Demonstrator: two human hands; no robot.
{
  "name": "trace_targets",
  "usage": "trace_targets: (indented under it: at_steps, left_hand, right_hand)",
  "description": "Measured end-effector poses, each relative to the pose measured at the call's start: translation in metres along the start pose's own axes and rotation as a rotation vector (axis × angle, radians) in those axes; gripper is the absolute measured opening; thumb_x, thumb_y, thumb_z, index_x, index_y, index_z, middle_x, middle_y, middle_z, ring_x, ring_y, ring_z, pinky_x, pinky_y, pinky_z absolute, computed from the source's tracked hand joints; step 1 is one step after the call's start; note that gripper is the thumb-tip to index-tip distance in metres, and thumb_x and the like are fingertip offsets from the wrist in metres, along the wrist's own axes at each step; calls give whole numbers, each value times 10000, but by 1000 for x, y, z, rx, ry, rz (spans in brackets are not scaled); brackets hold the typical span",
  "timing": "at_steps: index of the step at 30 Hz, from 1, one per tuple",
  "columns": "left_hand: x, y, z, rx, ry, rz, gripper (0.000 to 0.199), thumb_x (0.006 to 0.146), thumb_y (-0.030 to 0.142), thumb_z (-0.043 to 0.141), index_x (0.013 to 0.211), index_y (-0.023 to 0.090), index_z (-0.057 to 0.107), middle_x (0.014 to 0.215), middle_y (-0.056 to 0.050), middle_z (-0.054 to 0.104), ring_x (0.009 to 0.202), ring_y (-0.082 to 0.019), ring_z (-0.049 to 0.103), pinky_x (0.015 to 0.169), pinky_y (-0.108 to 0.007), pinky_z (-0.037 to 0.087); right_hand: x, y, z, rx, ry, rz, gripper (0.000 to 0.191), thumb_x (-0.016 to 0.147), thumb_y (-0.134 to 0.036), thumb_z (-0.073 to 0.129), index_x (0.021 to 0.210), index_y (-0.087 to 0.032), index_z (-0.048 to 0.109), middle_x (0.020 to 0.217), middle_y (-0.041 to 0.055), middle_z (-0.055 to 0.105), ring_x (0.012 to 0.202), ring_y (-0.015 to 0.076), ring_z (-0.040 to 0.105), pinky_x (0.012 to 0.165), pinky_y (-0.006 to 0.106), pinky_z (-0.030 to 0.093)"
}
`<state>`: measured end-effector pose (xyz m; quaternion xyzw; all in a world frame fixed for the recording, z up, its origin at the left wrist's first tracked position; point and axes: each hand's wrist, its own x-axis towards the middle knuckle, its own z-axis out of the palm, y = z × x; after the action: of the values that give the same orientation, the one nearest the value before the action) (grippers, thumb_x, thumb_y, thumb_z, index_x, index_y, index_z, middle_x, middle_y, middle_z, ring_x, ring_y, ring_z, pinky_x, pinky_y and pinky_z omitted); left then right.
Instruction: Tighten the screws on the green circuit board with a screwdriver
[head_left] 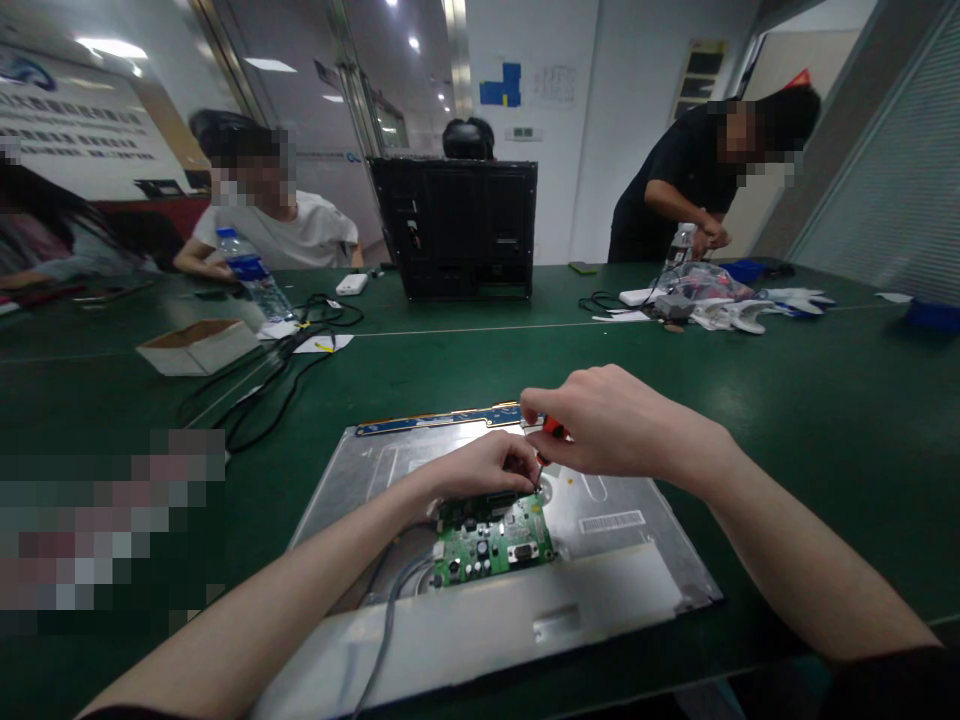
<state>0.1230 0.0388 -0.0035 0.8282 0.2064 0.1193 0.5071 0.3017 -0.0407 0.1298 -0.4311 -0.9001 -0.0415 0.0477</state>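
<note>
A silver metal display panel [622, 580] lies flat on the green table, with a blue circuit strip [427, 424] along its far edge. On its middle sits a green circuit board [484, 540] with a grey cable at its left side. My right hand [611, 425] is closed around a red-and-black screwdriver [553, 428], whose shaft points down at the board's far right corner. Beside the shaft, my left hand [487, 465] has its fingers pinched together at the same corner; what they hold, if anything, is hidden.
A black monitor [465, 230] stands at the table's far side. Left are an open box [199, 348], black cables [281, 375] and a water bottle [255, 275]. Plastic bags and gloves [727, 300] lie at the back right. Several people are around the table.
</note>
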Motion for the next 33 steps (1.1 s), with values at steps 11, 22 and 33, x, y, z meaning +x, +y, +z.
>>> trace_targets:
  at_steps: [11, 22, 33]
  left_hand:
    - [-1, 8, -2, -21, -5, -3, 67, 735, 193, 694, 740, 163, 634, 695, 23, 616, 673, -137, 568, 623, -223, 439]
    - [1, 2, 0, -29, -6, -14, 68, 717, 183, 709, 703, 151, 651, 672, 22, 608, 647, -132, 556, 604, -219, 436]
    - [0, 3, -2, 1, -24, -4, 54, 735, 184, 691, 746, 149, 652, 666, 25, 587, 619, -120, 528, 592, -216, 409]
  right_hand:
    - [0, 1, 2, -9, 44, 2, 306, 898, -491, 519, 970, -210, 616, 661, 15, 639, 546, 136, 513, 489, 254, 202]
    - [-2, 2, 0, 55, 24, -36, 248, 843, -332, 560, 1044, -188, 541, 794, 26, 668, 592, 135, 515, 505, 250, 236]
    - [-2, 6, 0, 33, 29, -53, 194, 851, -302, 548, 1013, -195, 540, 788, 18, 662, 585, 132, 515, 496, 251, 234]
